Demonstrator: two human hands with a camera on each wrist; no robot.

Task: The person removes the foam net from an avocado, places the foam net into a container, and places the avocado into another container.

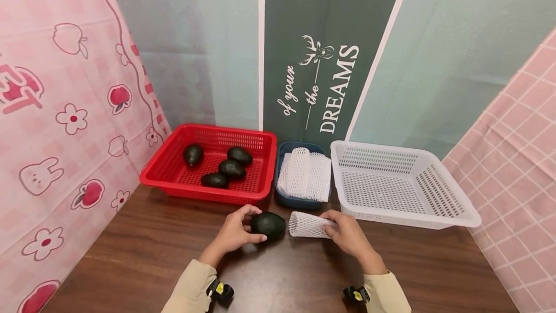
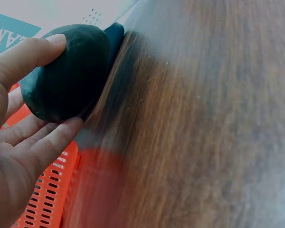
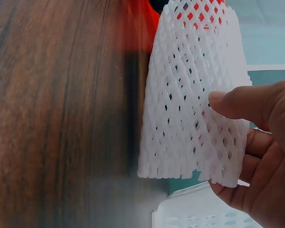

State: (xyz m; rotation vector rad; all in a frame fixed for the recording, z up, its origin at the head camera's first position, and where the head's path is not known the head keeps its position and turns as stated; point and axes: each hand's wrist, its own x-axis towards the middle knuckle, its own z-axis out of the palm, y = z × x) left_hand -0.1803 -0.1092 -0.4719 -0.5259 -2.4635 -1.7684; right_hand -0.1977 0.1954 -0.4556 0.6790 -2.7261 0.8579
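Note:
My left hand (image 1: 236, 230) grips a dark green avocado (image 1: 269, 225) between thumb and fingers, low over the table in front of the baskets. In the left wrist view the thumb lies along one side of the avocado (image 2: 69, 73) and the fingertips support the other. A white foam net sleeve (image 1: 307, 225) is pinched by my right hand (image 1: 349, 235), its open end facing the avocado with a small gap between them. The right wrist view shows the thumb pressed on the mesh of the sleeve (image 3: 192, 95), with fingers behind it.
A red basket (image 1: 208, 194) at the back left holds several avocados. Beside it, a blue tray (image 1: 299, 203) is stacked with white foam net sleeves (image 1: 304, 173). The white basket (image 1: 404, 219) stands at the back right. All rest on a brown wooden table (image 1: 278, 279), with hanging cloths around.

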